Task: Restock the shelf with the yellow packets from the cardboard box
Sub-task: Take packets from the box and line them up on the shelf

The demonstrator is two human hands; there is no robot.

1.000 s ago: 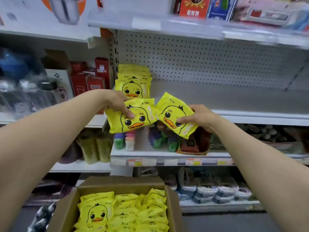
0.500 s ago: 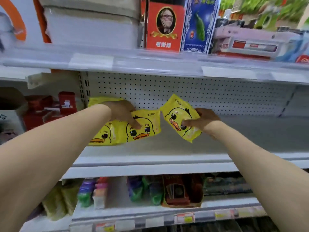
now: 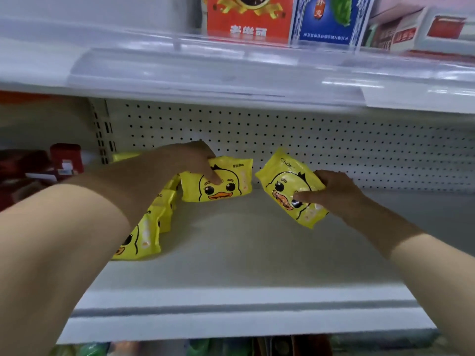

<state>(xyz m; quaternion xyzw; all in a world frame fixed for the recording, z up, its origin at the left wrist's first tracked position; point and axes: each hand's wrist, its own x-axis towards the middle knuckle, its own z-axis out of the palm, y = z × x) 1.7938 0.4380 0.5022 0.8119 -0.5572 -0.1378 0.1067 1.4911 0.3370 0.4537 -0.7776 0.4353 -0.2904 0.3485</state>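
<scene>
seemingly "ckak" on tilted packet

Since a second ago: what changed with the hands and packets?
Both hands carried their packets up and in over the shelf. The left hand now sets the left packet upright near the pegboard, beside the stocked row. The right hand holds the right packet tilted, farther in. Unchanged: both grips, nothing released.

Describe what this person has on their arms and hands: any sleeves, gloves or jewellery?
Nothing shows. The left hand and right hand are bare, without gloves or visible rings. The left forearm and right forearm are uncovered as far as the picture reaches: no sleeve, watch or bracelet.
</scene>
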